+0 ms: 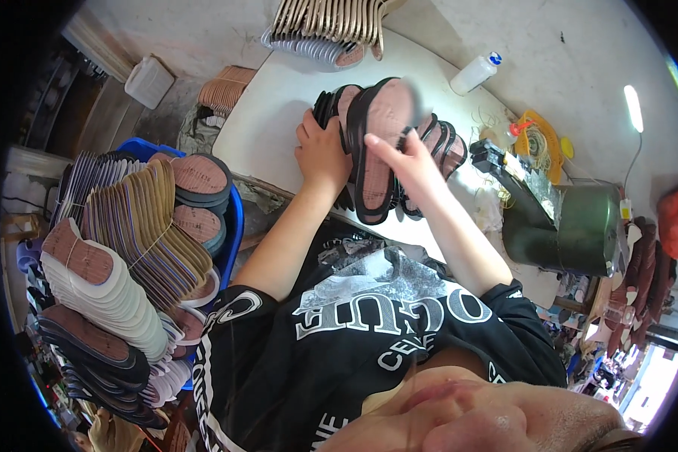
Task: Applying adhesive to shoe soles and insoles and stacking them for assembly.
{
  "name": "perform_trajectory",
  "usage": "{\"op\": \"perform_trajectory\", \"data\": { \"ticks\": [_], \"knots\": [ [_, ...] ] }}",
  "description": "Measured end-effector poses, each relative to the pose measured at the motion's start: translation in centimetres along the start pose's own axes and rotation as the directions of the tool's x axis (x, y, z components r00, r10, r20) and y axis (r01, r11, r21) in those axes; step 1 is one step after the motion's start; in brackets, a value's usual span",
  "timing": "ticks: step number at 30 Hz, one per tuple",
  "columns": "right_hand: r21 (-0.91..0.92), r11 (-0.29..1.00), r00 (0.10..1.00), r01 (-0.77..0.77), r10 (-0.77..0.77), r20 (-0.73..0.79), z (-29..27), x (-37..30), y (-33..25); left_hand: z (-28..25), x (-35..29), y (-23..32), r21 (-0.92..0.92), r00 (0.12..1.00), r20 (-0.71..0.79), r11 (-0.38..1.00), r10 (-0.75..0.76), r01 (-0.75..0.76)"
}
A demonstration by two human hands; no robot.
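Shoe sole (pixel 379 147), black-rimmed with a brown grainy face, stands tilted on the white desk (pixel 279 113) against a row of like soles (pixel 437 143). Right hand (pixel 410 162) pinches its edge with its fingers (pixel 377 142); left hand (pixel 322 151) lies spread over the stack behind. A white bottle (pixel 474 73) and a green cylinder (pixel 572 230) stand near
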State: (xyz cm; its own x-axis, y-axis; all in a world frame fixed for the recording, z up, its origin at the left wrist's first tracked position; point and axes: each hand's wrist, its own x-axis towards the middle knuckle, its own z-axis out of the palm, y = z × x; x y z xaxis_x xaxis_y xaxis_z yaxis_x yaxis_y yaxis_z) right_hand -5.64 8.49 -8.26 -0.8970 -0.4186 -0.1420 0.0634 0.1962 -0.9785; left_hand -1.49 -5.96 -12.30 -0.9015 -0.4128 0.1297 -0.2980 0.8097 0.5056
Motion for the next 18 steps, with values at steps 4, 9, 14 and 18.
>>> {"op": "perform_trajectory", "data": {
  "ticks": [4, 9, 14, 18],
  "knots": [
    [-0.609, 0.763, 0.939, 0.214, -0.332, -0.087, 0.5, 1.0, 2.4, 0.1, -0.2, -1.9, -0.152, 1.000, -0.018, 0.988, -0.004, 0.001],
    [-0.601, 0.798, 0.956, 0.043, -0.207, -0.206, 0.0, 1.2, 3.4, -0.4, -0.2, -2.3, -0.061, 0.996, -0.059, 0.996, -0.063, 0.060],
    [-0.843, 0.538, 0.984, 0.012, -0.158, -0.087, 1.8, -0.2, 2.4, 1.1, 1.2, 0.0, 0.088, 0.999, -0.015, 0.995, 0.041, -0.039],
    [-0.788, 0.609, 0.972, 0.089, -0.226, -0.065, -0.2, -0.6, 3.3, 2.3, 2.2, 0.9, 0.175, 0.998, -0.037, 0.983, 0.059, -0.051]
  ]
}}
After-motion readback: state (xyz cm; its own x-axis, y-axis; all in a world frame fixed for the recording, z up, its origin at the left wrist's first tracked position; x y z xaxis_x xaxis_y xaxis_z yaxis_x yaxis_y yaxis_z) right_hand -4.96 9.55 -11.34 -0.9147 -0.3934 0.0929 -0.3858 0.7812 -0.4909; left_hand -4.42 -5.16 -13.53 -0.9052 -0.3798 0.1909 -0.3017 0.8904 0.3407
